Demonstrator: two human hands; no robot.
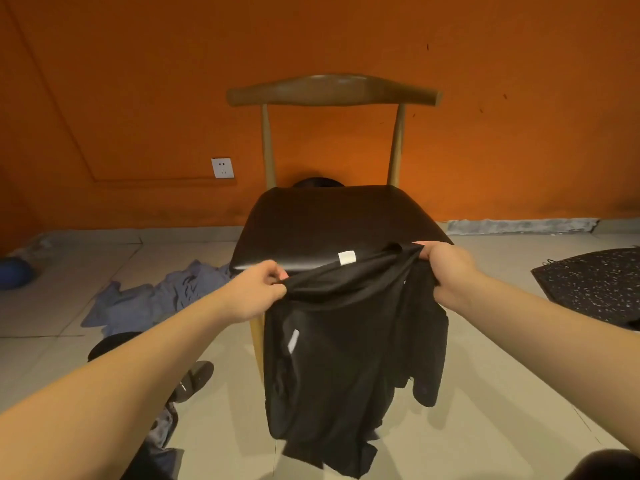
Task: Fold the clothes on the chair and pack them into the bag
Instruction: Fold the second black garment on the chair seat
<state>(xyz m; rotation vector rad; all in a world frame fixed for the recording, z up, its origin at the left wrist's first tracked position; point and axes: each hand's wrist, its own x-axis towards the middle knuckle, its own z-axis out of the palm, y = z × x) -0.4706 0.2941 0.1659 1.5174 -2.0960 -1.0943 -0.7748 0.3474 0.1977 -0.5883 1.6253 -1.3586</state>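
A black T-shirt point(349, 358) with a white neck label hangs in front of the chair, its hem near the floor. My left hand point(258, 289) pinches its top edge at the left shoulder. My right hand point(446, 271) grips the top edge at the right shoulder. The shirt is stretched between both hands just over the front edge of the chair's dark padded seat point(332, 220). The chair has a wooden backrest point(332, 90). No bag can be clearly made out.
A blue-grey garment point(156, 299) lies crumpled on the tiled floor left of the chair. More dark and grey cloth point(159, 434) lies at lower left beside a dark shoe point(192, 379). A dark speckled mat point(595, 282) lies at right. The orange wall stands behind, with a socket point(222, 168).
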